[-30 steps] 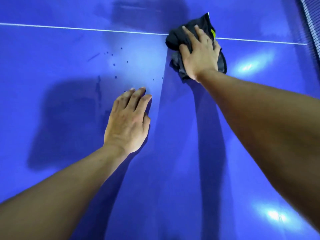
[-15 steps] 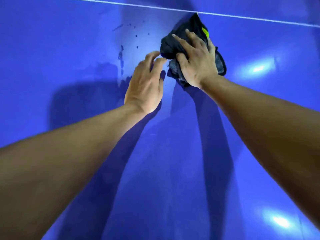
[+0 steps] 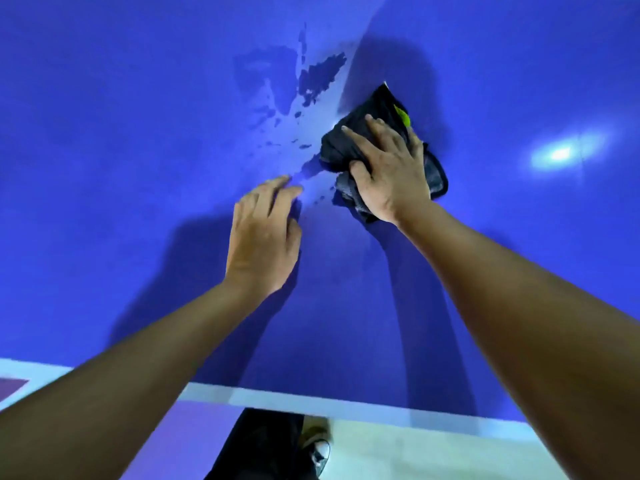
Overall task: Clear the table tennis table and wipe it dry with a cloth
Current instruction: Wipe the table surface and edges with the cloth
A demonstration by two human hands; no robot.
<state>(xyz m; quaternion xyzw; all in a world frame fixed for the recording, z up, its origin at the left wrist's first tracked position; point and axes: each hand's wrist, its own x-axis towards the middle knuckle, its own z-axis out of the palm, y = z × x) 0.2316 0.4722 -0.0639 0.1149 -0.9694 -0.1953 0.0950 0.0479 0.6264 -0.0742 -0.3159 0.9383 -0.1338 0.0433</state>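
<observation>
Blue table (image 3: 104,202) bears wet patches (image 3: 320,76).

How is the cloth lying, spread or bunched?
Bunched up: the cloth is a crumpled wad under the right hand, folds showing at its edges.
</observation>
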